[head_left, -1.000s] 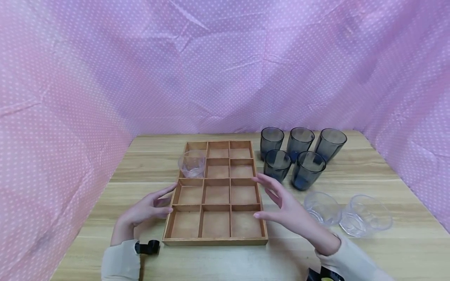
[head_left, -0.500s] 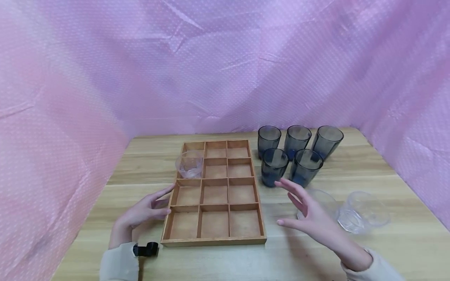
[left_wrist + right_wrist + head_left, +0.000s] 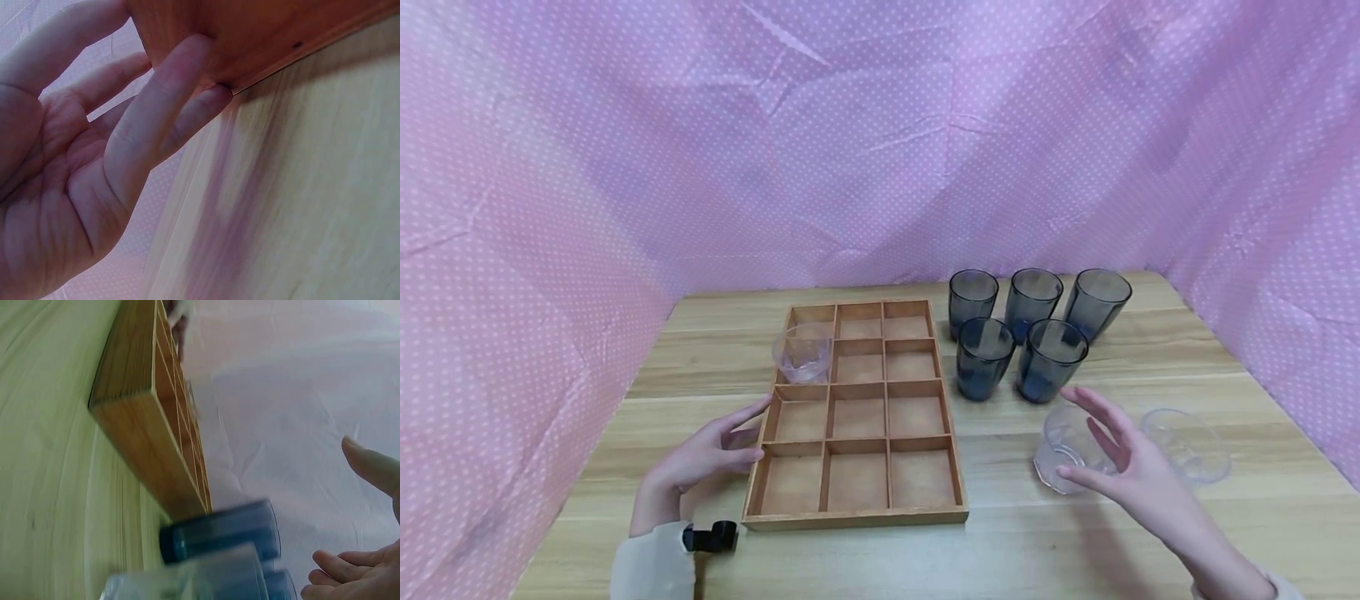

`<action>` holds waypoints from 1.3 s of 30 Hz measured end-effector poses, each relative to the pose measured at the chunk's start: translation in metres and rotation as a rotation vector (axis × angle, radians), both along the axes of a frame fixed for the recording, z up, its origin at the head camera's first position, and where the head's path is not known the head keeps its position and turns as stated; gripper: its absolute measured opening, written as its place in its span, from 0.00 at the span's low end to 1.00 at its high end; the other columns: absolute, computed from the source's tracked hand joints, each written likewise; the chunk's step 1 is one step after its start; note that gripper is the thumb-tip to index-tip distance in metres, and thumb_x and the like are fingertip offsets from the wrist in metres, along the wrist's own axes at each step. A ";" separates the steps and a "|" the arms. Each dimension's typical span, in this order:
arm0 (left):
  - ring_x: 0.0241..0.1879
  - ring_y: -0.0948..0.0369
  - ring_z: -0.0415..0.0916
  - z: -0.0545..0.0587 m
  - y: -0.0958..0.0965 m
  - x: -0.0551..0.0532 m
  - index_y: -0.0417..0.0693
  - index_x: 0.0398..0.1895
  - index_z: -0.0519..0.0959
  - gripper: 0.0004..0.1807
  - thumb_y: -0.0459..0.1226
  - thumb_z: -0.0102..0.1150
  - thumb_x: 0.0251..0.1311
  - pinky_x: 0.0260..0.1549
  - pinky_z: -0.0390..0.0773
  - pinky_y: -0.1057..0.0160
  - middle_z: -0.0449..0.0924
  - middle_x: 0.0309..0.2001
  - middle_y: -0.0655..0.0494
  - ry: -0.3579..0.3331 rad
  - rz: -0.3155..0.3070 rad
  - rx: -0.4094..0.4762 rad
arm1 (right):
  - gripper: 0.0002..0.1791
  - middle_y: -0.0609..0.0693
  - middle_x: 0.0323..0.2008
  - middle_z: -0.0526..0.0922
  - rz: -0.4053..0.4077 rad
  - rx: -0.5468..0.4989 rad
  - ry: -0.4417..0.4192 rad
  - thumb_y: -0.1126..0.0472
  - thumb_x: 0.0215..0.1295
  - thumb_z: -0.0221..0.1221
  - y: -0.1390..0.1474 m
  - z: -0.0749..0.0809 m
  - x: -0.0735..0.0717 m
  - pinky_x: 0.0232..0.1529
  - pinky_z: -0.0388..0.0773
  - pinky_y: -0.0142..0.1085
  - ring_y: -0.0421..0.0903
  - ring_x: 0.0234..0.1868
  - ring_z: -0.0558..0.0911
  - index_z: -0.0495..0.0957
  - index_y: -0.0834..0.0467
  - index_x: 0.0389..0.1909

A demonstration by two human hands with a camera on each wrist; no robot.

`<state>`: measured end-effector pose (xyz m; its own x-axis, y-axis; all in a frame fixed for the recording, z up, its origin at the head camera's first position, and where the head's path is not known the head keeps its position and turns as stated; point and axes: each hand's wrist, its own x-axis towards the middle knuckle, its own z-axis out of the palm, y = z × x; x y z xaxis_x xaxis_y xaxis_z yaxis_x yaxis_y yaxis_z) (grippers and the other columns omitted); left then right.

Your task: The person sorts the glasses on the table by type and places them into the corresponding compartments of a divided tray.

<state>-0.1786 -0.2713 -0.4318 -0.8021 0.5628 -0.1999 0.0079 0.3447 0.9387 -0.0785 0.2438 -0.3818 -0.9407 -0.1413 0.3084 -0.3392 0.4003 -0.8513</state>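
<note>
My left hand (image 3: 703, 458) rests its fingertips against the left side of a wooden compartment tray (image 3: 857, 522). In the left wrist view its extended fingers (image 3: 178, 81) touch the tray's outer wall (image 3: 250, 37). My right hand (image 3: 1138, 475), fingers spread and holding nothing, hovers at the right of a clear glass (image 3: 1054, 458). Whether it touches that glass cannot be told. Another clear glass (image 3: 1198, 454) stands behind this hand, partly hidden by it. A third clear glass (image 3: 803, 360) sits in the tray's left column, second row from the back.
Several smoky grey-blue tumblers (image 3: 985, 362) stand in two rows right of the tray, just beyond the right hand. A pink dotted cloth (image 3: 880, 150) hangs around the back and sides of the wooden table (image 3: 1000, 550).
My right hand has left the tray's right edge and moved right to the nearer clear glass, its fingers still spread. The left hand has stayed at the tray's left side.
</note>
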 end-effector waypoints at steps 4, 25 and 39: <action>0.71 0.30 0.45 0.000 0.000 0.000 0.48 0.78 0.43 0.45 0.34 0.57 0.65 0.53 0.80 0.55 0.30 0.78 0.39 0.002 0.003 -0.004 | 0.50 0.29 0.64 0.67 -0.061 0.015 0.006 0.80 0.46 0.67 0.015 -0.006 0.002 0.60 0.59 0.10 0.17 0.65 0.61 0.56 0.60 0.72; 0.71 0.29 0.43 -0.004 -0.003 -0.001 0.45 0.78 0.40 0.45 0.33 0.56 0.65 0.53 0.80 0.59 0.28 0.77 0.36 0.002 -0.037 0.045 | 0.49 0.31 0.67 0.62 -0.214 0.093 -0.067 0.75 0.49 0.68 0.031 -0.031 0.008 0.56 0.59 0.07 0.11 0.60 0.59 0.52 0.69 0.72; 0.71 0.30 0.45 -0.003 -0.002 0.001 0.49 0.78 0.43 0.45 0.36 0.58 0.64 0.54 0.80 0.56 0.31 0.77 0.36 0.002 0.002 0.003 | 0.51 0.77 0.63 0.64 -0.249 0.174 -0.100 0.69 0.49 0.71 0.027 -0.049 0.012 0.49 0.57 0.04 0.05 0.52 0.56 0.52 0.71 0.71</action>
<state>-0.1780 -0.2732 -0.4346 -0.8037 0.5618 -0.1961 0.0095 0.3416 0.9398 -0.0669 0.2704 -0.4308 -0.9775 0.0547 0.2038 -0.1303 0.6030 -0.7870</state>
